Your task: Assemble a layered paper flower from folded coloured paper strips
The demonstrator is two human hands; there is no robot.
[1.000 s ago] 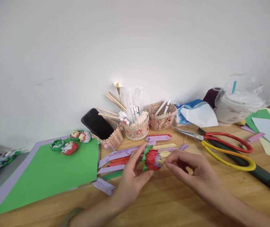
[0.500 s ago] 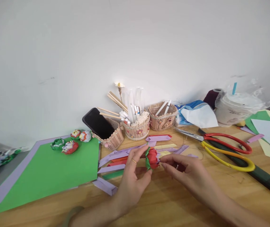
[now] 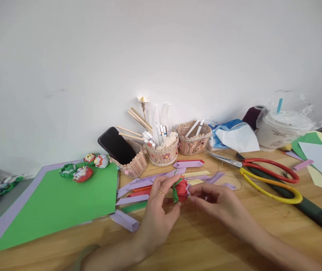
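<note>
A folded paper flower [image 3: 181, 190], red with green outer leaves and a little purple at its right side, is held above the table. My left hand [image 3: 160, 214], with a ring on one finger, grips it from the left between the thumb and fingers. At the flower's right edge, the thumb and forefinger of my right hand [image 3: 220, 201] are pinched together on the tip of a petal. Folded purple paper strips [image 3: 138, 184] lie behind and left of my hands, among red, yellow and green ones.
Large scissors [image 3: 273, 169] lie at the right on a black-handled tool [image 3: 313, 212]. Several finished paper flowers [image 3: 83, 174] sit on green paper [image 3: 73, 207] at the left. Along the wall stand small wooden baskets [image 3: 163, 155], a phone [image 3: 117, 145] and a lidded cup [image 3: 282, 128].
My right hand has moved slightly left, and its fingertips now meet the flower's edge. The flower stays in my left hand, turned a little.
</note>
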